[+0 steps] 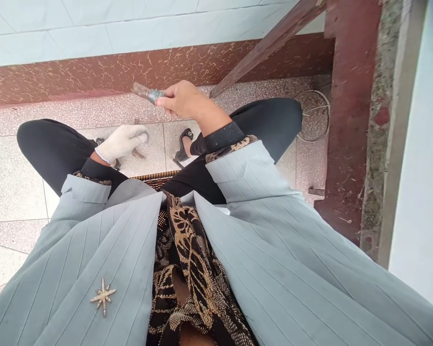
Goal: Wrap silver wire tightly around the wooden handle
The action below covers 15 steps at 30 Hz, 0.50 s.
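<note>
My bare right hand [182,98] is closed round a short brown stick wrapped with wire [152,95]. Its blunt end points left, out past the thumb and above the floor by the wall. Lower and to the left, my left hand [124,142] wears a white knit glove, and its fingers are curled in. Brown pieces of a thin, wood-like object [139,154] show just above and below the gloved fingers. Whether that object is gripped or lies on the floor behind the hand, I cannot tell.
My black-trousered knees spread to both sides, with a woven seat edge [155,180] between them. A wooden pole [267,48] leans across the tiled wall at upper right. A coiled pale cable [326,117] lies beside the reddish post [353,125].
</note>
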Available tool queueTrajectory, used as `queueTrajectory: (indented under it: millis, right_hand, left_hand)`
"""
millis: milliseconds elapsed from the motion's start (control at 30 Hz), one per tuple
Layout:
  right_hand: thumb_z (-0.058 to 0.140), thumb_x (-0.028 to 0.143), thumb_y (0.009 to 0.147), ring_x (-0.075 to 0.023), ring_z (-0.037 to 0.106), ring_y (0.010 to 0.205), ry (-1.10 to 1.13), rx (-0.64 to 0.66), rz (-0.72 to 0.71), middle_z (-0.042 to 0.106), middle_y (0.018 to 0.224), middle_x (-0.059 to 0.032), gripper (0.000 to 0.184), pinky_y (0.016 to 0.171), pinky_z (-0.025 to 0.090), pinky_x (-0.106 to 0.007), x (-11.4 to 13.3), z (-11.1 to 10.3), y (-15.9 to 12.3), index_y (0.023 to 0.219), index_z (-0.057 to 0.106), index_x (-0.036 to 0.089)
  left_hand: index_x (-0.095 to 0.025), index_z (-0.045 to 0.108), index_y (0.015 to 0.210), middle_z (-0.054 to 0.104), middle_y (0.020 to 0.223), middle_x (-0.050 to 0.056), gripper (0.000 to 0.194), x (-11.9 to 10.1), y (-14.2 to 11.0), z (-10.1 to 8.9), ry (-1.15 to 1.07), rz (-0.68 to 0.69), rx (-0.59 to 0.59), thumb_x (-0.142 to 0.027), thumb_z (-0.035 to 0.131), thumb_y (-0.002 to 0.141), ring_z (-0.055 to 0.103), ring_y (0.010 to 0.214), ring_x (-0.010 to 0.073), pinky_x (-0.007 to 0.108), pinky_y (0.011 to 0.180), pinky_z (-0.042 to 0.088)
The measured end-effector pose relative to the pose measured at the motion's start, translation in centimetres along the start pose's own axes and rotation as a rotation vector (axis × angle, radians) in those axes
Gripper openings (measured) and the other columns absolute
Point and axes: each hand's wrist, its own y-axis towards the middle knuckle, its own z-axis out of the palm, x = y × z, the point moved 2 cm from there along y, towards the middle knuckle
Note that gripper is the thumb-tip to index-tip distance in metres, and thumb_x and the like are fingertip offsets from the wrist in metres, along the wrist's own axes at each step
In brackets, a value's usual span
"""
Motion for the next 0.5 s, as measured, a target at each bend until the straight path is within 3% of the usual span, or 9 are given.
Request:
queueTrajectory:
  millis: [67, 133, 200, 267, 300, 367, 433, 500]
  right_hand:
    - [0.067, 0.033, 0.107, -0.0133, 0.049, 0.067, -0.112, 0.161, 0.020, 0.056, 0.065, -0.0020, 0.037, 0.071, 0.037, -0.029, -0.4, 0.8, 0.6, 0.077, 0.063, 0.014]
    - [0.072, 0.034, 0.104, -0.0119, 0.047, 0.063, -0.184, 0.461, -0.009, 0.054, 0.060, -0.0009, 0.039, 0.068, 0.035, -0.027, -0.8, 1.8, 0.6, 0.073, 0.063, 0.012]
    - [0.076, 0.042, 0.101, -0.0099, 0.047, 0.060, -0.157, 0.760, -0.115, 0.055, 0.061, 0.0000, 0.043, 0.065, 0.035, -0.025, -0.8, 2.5, 0.2, 0.074, 0.063, 0.012]
    - [0.081, 0.056, 0.094, -0.0089, 0.047, 0.059, 0.027, 0.862, -0.287, 0.056, 0.063, 0.0002, 0.051, 0.062, 0.036, -0.023, -0.5, 2.6, -0.3, 0.075, 0.064, 0.012]
    - [0.081, 0.064, 0.090, -0.0087, 0.046, 0.058, 0.166, 0.792, -0.375, 0.056, 0.063, 0.0003, 0.056, 0.060, 0.036, -0.023, -0.3, 2.3, -0.4, 0.077, 0.063, 0.012]
    - [0.077, 0.076, 0.086, -0.0091, 0.043, 0.056, 0.462, 0.445, -0.474, 0.056, 0.065, 0.0005, 0.063, 0.055, 0.034, -0.024, -0.4, 1.0, 0.0, 0.083, 0.063, 0.014]
    - [0.071, 0.079, 0.088, -0.0116, 0.043, 0.058, 0.624, 0.086, -0.424, 0.057, 0.068, -0.0005, 0.061, 0.055, 0.034, -0.026, -1.1, -0.2, 0.6, 0.091, 0.063, 0.018]
    - [0.065, 0.076, 0.094, -0.0151, 0.047, 0.064, 0.587, -0.062, -0.287, 0.059, 0.071, -0.0028, 0.053, 0.058, 0.038, -0.029, -1.8, -0.6, 1.2, 0.095, 0.064, 0.022]
  left_hand:
    - [-0.017, 0.073, 0.089, 0.072, 0.088, 0.004, 0.024, 0.0, -0.1, -0.7, 0.029, -0.001, -0.018, -0.029, 0.052, 0.092, 0.068, 0.090, 0.0211, 0.039, 0.097, 0.057]
    - [-0.017, 0.073, 0.090, 0.072, 0.089, 0.004, 0.025, 0.4, -0.3, -1.3, 0.038, -0.016, -0.044, -0.030, 0.052, 0.092, 0.067, 0.090, 0.0211, 0.039, 0.098, 0.055]
    - [-0.017, 0.073, 0.093, 0.072, 0.090, 0.004, 0.024, 0.9, -0.3, -1.5, 0.017, -0.018, -0.058, -0.031, 0.053, 0.092, 0.067, 0.091, 0.0213, 0.039, 0.096, 0.054]
    - [-0.017, 0.072, 0.092, 0.071, 0.088, 0.004, 0.025, 1.3, -0.2, -1.3, -0.044, -0.008, -0.060, -0.035, 0.055, 0.093, 0.066, 0.086, 0.0208, 0.038, 0.090, 0.054]
    - [-0.017, 0.071, 0.091, 0.070, 0.085, 0.004, 0.026, 1.4, -0.1, -1.1, -0.076, -0.011, -0.065, -0.037, 0.055, 0.094, 0.065, 0.082, 0.0201, 0.037, 0.085, 0.054]
    - [-0.017, 0.070, 0.091, 0.067, 0.079, 0.003, 0.027, 1.4, 0.1, -0.9, -0.113, -0.037, -0.081, -0.038, 0.053, 0.096, 0.062, 0.076, 0.0189, 0.036, 0.080, 0.053]
    - [-0.018, 0.071, 0.092, 0.067, 0.078, 0.003, 0.026, 1.1, 0.2, -0.6, -0.090, -0.059, -0.071, -0.034, 0.051, 0.096, 0.063, 0.076, 0.0190, 0.036, 0.082, 0.054]
    - [-0.019, 0.072, 0.093, 0.070, 0.083, 0.003, 0.024, 0.8, 0.3, -0.2, -0.046, -0.047, -0.010, -0.031, 0.052, 0.095, 0.066, 0.083, 0.0200, 0.037, 0.087, 0.055]
